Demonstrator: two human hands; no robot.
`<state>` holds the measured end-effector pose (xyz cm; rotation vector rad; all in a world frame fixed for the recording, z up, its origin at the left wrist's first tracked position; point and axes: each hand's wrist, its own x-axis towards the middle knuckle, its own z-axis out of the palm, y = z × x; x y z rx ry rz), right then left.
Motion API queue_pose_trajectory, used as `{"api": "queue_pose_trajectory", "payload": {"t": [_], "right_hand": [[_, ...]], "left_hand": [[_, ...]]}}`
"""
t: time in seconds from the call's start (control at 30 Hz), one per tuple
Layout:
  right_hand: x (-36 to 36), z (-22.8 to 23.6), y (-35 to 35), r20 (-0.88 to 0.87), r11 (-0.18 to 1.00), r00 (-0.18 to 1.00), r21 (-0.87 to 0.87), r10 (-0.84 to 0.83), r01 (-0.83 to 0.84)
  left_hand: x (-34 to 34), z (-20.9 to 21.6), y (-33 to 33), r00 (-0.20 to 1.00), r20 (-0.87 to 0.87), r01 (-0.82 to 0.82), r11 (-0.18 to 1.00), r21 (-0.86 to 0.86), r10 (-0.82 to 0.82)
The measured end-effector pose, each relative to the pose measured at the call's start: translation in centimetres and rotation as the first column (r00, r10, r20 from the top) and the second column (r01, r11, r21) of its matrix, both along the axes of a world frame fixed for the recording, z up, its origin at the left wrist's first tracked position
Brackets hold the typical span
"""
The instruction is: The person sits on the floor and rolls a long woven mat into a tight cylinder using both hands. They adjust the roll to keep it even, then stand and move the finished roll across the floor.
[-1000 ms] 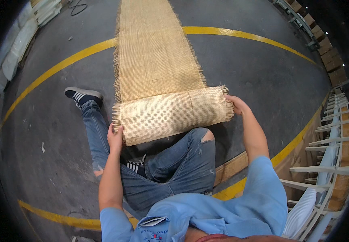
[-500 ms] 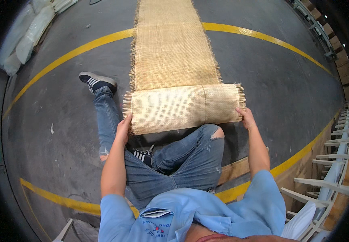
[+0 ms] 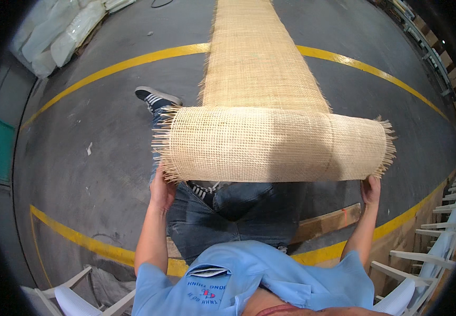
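A roll of pale woven cane webbing (image 3: pixel 249 145) with frayed ends is held up across my lap, casting a shadow band on itself. From behind it, the unrolled cane strip (image 3: pixel 262 58) runs away from me along the floor. My left hand (image 3: pixel 162 190) is closed on the lower left end of the roll, beside the loose fringe. At the lower right end my right hand (image 3: pixel 370 190) grips it, with part of its fingers hidden under the roll. My bent legs in jeans are below and partly behind the roll.
Yellow lines (image 3: pixel 133 64) cross the grey floor. A wooden board (image 3: pixel 328 222) lies behind my knees at the right. White chair frames (image 3: pixel 423 257) line the right side, and more stand at lower left. Plastic-wrapped bundles (image 3: pixel 65 29) are stacked at far left.
Both hands have raised the roll toward me, and it looks larger. Its right end has swung outward to the right. The view has shifted slightly.
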<state>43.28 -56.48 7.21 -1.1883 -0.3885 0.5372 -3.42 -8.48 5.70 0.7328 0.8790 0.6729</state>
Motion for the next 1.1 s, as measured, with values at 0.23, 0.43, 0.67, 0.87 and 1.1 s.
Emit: {"api": "queue_pose_trajectory", "payload": {"t": [0.23,0.43,0.67,0.87,1.1], "right_hand": [[1.4,-0.1,-1.2,0.019,0.999,0.999,0.002,0.035,-0.035],[2.6,0.2,-2.5,-0.069,0.996,0.998,0.086,-0.006,0.012],[3.5,2.1,-6.3,0.121,0.988,0.99,0.148,-0.068,0.05],[2.4,1.4,-5.4,0.082,0.919,0.987,0.362,0.138,-0.158],[0.4,3.1,-7.6,-0.014,0.993,0.996,0.085,-0.084,0.085]], "left_hand": [[-0.4,4.0,-0.1,0.993,-0.023,0.115,0.993,0.017,-0.115],[-2.7,3.3,1.2,0.922,-0.024,0.387,0.916,0.103,-0.387],[-4.1,8.0,-2.7,0.968,-0.021,0.222,0.822,0.524,-0.249],[-5.8,11.2,-4.9,0.951,-0.029,0.258,0.74,0.621,-0.307],[-6.4,7.7,-5.8,0.944,0.043,0.303,0.909,0.286,-0.328]]}}
